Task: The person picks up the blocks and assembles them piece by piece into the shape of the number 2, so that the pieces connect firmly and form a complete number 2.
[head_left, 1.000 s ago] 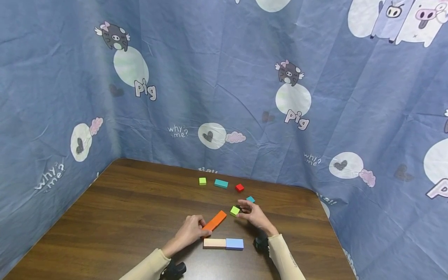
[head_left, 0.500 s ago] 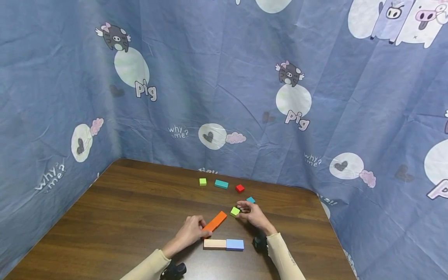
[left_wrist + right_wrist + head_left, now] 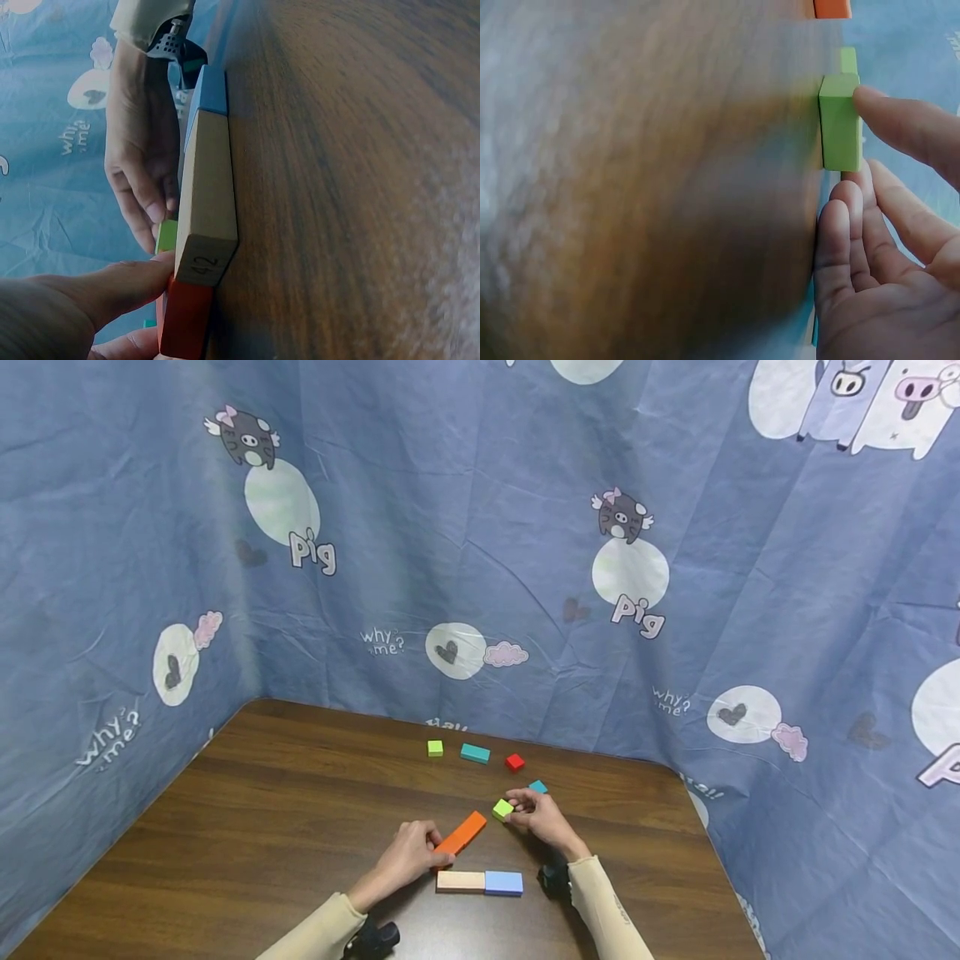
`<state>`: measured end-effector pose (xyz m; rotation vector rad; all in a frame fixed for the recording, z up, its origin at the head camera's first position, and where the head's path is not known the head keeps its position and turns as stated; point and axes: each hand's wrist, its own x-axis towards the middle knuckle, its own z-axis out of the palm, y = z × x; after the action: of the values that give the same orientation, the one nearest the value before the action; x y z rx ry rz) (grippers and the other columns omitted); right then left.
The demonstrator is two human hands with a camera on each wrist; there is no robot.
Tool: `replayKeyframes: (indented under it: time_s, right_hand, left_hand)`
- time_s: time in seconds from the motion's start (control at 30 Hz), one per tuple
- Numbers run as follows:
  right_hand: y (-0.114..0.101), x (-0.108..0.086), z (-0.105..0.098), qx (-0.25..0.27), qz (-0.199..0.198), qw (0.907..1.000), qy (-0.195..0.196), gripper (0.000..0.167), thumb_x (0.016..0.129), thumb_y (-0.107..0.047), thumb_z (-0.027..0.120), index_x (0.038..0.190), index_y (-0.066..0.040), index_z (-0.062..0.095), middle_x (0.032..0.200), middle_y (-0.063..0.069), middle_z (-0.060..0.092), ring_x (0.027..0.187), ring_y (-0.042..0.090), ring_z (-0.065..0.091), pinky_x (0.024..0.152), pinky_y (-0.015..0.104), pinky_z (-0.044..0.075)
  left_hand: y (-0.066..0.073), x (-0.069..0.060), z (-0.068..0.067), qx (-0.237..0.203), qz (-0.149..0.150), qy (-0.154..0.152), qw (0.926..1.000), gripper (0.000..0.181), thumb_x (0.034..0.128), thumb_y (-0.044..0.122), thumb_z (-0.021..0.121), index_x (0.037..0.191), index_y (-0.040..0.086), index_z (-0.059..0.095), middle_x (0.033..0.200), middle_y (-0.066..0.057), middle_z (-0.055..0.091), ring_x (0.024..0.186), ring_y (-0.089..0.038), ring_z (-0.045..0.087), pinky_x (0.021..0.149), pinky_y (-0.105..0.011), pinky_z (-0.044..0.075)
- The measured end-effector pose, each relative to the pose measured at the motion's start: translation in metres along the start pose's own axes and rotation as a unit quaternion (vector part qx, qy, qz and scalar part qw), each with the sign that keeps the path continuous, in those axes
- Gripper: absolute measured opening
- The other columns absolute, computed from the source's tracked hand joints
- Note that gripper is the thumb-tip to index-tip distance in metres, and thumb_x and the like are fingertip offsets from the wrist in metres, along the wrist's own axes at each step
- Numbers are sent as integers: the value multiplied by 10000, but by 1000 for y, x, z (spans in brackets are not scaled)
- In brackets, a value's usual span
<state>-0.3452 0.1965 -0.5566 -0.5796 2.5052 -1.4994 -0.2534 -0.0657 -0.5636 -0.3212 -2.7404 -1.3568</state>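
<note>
Thumb and fingers of my left hand (image 3: 411,853) pinch the near end of a long orange block (image 3: 463,837), which lies slanted on the table. Close in front of it, a natural wood block (image 3: 460,882) and a blue block (image 3: 503,883) lie end to end. My right hand (image 3: 543,820) pinches a small lime-green block (image 3: 502,810) just past the orange block's far end. In the right wrist view the thumb touches one side of this green block (image 3: 841,127), and the fingertips lie by its lower end, partly hidden.
Toward the back of the brown table (image 3: 300,793) lie another lime-green block (image 3: 435,748), a teal block (image 3: 475,752) and a red block (image 3: 514,762). A smaller teal block (image 3: 537,787) sits just beyond my right fingers. A blue printed cloth (image 3: 480,568) hangs behind the table.
The right fingers have closed in on the lime-green block, which has shifted slightly away from me. My left hand and the orange block stay where they were.
</note>
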Motion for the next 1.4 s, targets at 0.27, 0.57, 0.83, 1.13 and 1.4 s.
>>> replayKeyframes:
  time_s: [0.27,0.57,0.83,1.13,1.4]
  right_hand:
    - [9,5,0,-285,-114,9995,-96,344,837,-94,732,1165,-24,656,1063,146,672,869,125,567,752,213,467]
    - [9,2,0,-382,-157,9991,-90,328,852,-150,726,1145,-20,655,1030,123,674,860,115,576,733,226,478]
    - [5,1,0,-349,-396,9986,-42,300,852,-161,722,1096,1,655,950,85,662,808,100,571,657,219,470]
    - [3,7,4,-379,108,9992,-45,286,855,-102,713,1124,-24,657,993,143,667,839,162,571,604,222,462]
    - [2,7,8,-384,76,9991,-141,287,856,-118,717,1127,-43,662,995,132,675,835,149,575,616,221,462]
  left_hand:
    - [0,0,0,-73,-12,-1,10000,273,674,184,855,752,47,632,624,40,528,536,-61,450,459,-192,339]
    - [1,-2,0,-51,12,29,10000,270,671,178,855,739,46,630,619,37,524,529,-59,442,454,-195,337]
    - [1,-1,0,-5,20,88,10000,275,660,186,858,729,52,628,627,40,526,540,-65,435,460,-200,328]
    - [0,-1,0,-42,-42,24,10000,276,663,192,858,742,58,630,628,43,526,550,-68,448,471,-201,341]
    - [1,-2,0,-31,11,73,10000,277,663,192,862,735,57,632,621,49,521,544,-50,435,472,-194,336]
